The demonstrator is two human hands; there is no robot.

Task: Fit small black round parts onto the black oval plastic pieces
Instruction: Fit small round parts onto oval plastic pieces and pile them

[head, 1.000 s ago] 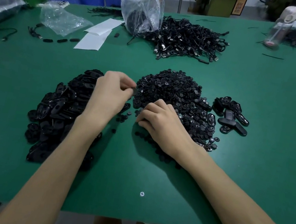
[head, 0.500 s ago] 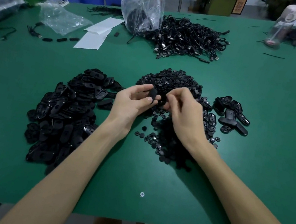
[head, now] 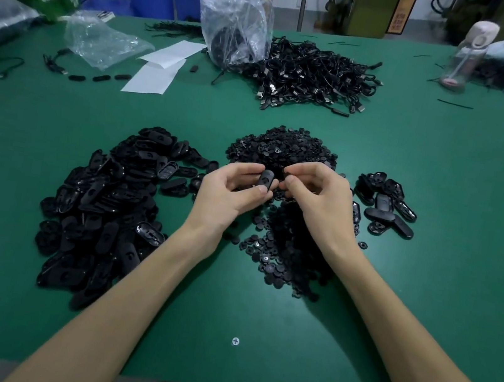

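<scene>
Raised and brought together since a second ago. Gripping oval piece (head: 266, 180) in left hand (head: 227, 195); right hand (head: 319, 198) at its 3 o'clock, fingertips pinched, contents indiscernible. Fitting judged imminent.

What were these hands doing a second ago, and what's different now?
The left hand left the edge of the pile of oval pieces and moved right, now holding one oval piece between thumb and fingers. The right hand lifted off the pile of round parts and met it; whether it pinches anything is too small to tell. The piles stayed put.
</scene>
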